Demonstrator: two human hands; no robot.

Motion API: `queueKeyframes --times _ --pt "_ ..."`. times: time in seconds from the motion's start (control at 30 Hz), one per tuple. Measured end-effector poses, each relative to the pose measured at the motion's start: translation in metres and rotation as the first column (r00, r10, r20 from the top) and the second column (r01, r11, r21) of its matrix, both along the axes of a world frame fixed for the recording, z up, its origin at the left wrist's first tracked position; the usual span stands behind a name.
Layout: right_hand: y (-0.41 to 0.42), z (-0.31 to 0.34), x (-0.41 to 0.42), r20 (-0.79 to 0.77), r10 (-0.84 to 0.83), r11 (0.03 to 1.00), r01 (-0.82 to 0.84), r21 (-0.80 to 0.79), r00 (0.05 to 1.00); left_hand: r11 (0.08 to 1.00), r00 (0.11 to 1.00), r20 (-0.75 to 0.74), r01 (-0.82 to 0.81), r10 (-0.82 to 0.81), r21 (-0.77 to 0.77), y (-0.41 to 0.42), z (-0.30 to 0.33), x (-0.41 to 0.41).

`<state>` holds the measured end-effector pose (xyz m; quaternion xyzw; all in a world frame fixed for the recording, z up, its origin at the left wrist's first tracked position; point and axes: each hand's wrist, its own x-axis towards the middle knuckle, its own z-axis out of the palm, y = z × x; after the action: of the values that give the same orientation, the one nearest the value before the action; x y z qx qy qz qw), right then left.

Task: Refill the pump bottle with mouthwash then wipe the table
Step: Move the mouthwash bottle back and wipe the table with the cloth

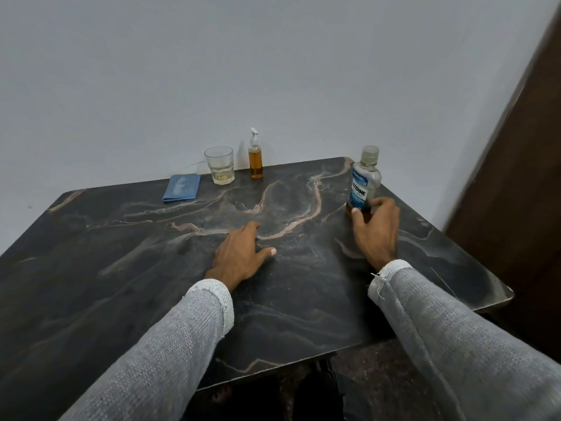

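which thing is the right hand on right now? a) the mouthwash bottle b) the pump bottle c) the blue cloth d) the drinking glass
a: the right hand has its thumb and fingers curled round the base of the mouthwash bottle near the table's right edge, while the pump bottle, drinking glass and blue cloth stand untouched at the back, and the left hand lies flat on the table.

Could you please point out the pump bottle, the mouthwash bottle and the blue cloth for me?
pump bottle [256, 164], head view, amber-filled body.
mouthwash bottle [362, 189], head view, blue label.
blue cloth [181, 187], head view, middle of the folded cloth.
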<state>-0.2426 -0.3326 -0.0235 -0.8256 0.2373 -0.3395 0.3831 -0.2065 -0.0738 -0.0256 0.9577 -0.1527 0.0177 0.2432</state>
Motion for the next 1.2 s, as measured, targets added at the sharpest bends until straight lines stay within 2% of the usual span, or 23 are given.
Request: queueKeyframes --times 0.17,0.3,0.37,0.53,0.8,0.9,1.03,1.2 --pt "-0.016 -0.002 0.018 -0.097 0.007 0.992 0.005 0.124 0.995 1.000 0.999 -0.040 -0.005 0.003 -0.031 0.000 -0.005 0.007" --pt "-0.023 -0.004 0.031 -0.102 0.084 0.991 -0.073 0.111 0.991 0.999 0.999 -0.044 -0.008 0.007 -0.036 -0.001 -0.008 0.011" --pt "-0.025 -0.004 0.034 -0.085 0.124 0.981 -0.110 0.157 0.989 1.000 0.999 -0.038 -0.004 0.003 -0.017 -0.001 -0.008 0.011" --pt "-0.023 -0.006 0.034 -0.085 0.155 0.978 -0.141 0.157 0.984 0.999 0.999 -0.050 0.009 -0.007 0.040 -0.003 -0.004 0.011" --pt "-0.008 -0.003 0.026 -0.095 0.485 0.850 -0.443 0.284 0.869 0.998 0.998 -0.058 0.012 -0.009 0.056 -0.004 0.000 0.003" --pt "0.000 -0.002 0.024 -0.058 0.487 0.842 -0.451 0.296 0.871 0.997 0.998 -0.062 0.022 -0.017 0.078 -0.004 0.001 0.003" --pt "0.011 -0.007 0.025 0.056 0.394 0.872 -0.392 0.293 0.918 0.989 0.995 -0.087 0.051 -0.040 0.140 -0.005 0.005 0.006" --pt "0.013 -0.016 0.033 0.060 0.403 0.878 -0.404 0.255 0.913 0.975 0.988 -0.142 0.089 -0.060 0.205 -0.003 0.009 0.018"
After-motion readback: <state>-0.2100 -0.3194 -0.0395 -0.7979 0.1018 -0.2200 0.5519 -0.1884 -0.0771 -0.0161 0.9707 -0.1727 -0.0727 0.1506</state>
